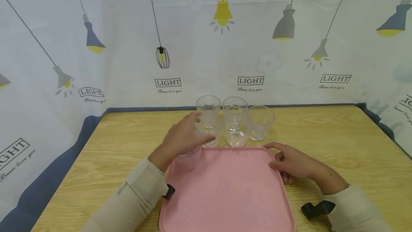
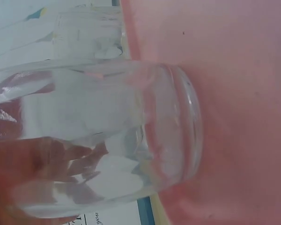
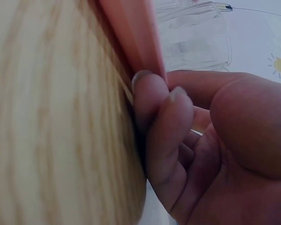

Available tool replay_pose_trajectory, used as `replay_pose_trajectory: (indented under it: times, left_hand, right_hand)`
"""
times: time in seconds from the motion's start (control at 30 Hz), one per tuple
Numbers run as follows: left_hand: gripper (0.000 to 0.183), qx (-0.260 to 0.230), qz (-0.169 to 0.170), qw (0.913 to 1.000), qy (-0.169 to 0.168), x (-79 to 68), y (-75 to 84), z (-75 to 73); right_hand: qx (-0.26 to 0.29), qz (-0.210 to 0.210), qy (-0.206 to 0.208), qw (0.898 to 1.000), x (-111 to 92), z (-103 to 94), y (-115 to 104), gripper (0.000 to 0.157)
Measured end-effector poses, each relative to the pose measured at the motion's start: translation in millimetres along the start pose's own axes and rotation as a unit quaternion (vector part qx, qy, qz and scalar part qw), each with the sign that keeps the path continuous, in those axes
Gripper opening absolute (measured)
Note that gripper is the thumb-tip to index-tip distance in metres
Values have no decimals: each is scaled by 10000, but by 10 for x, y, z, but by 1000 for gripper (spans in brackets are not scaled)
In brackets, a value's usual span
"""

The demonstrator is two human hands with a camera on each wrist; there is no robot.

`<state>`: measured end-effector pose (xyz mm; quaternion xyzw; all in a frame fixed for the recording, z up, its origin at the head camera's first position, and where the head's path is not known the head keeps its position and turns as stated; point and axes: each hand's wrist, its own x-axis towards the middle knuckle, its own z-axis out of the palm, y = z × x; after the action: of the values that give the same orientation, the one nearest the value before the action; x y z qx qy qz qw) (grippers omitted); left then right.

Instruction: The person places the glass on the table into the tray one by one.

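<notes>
My left hand [image 1: 183, 137] reaches over the far left corner of the pink tray [image 1: 225, 189], fingers and thumb spread at a clear glass [image 1: 210, 126] behind the rim. Below this hand another clear glass [image 1: 188, 161] stands on the tray. Close up in the left wrist view, a faceted glass [image 2: 173, 126] has its base over the pink surface, with part of the hand seen through it. My right hand [image 1: 296, 162] holds the tray's far right corner. In the right wrist view its curled fingertips [image 3: 150, 93] press at the tray's edge, low against the wooden tabletop.
Several more clear glasses stand just behind the tray, among them a back one [image 1: 236, 105] and a right one [image 1: 261, 121]. The wooden table [image 1: 338, 135] ends at a white curtain [image 1: 206, 63] printed with lamps, which hangs behind and at both sides.
</notes>
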<state>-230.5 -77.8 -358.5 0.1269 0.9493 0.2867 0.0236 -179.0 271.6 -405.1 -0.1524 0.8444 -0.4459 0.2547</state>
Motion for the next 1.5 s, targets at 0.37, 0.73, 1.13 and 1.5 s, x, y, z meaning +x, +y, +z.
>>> replay_pose_trajectory:
  times: [0.37,0.73,1.13,1.5]
  left_hand:
    - [94,-172,103,9997,123,1,-17,-28]
    - [96,-391,206,9990,109,-65,83,-155]
    - [98,-811,310,9962,81,-193,172,-322]
    - [98,-947,439,9944,171,-327,252,-435]
  right_hand:
    - [13,-124,-21,9999,0,22,67,57]
    - [31,-165,-19,9999,-16,22,61,57]
    - [35,-201,-47,9998,14,7,67,57]
    - [25,-148,-41,9999,22,-2,46,58]
